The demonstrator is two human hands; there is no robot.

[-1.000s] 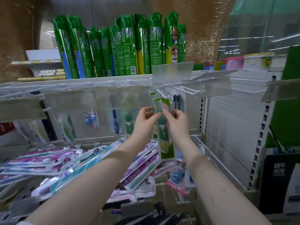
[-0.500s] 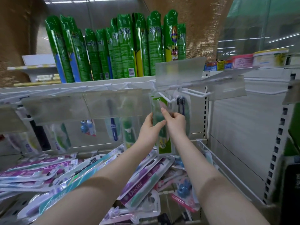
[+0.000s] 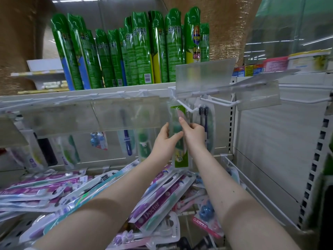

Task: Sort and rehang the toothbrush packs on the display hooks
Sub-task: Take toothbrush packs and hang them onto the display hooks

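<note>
A green toothbrush pack [image 3: 179,141] hangs upright in front of me, its top at the tip of a white display hook [image 3: 185,107]. My left hand [image 3: 164,141] grips the pack's left edge with fingers behind and thumb in front. My right hand [image 3: 192,132] pinches its right side, one finger stretched up along the pack's face toward the hook. Whether the pack's hole is on the hook I cannot tell. A pack of dark-bristled brushes [image 3: 204,123] hangs just behind on the right.
A heap of loose toothbrush packs [image 3: 153,204] lies on the shelf below my arms. More packs [image 3: 127,139] hang on hooks to the left behind clear label strips [image 3: 126,114]. Green spray cans [image 3: 137,49] stand on the shelf above. An empty hook [image 3: 221,103] juts out at the right.
Both hands have carried the green pack up and toward the hook, and the view has closed in on the display. My right finger now reaches up along the pack.
</note>
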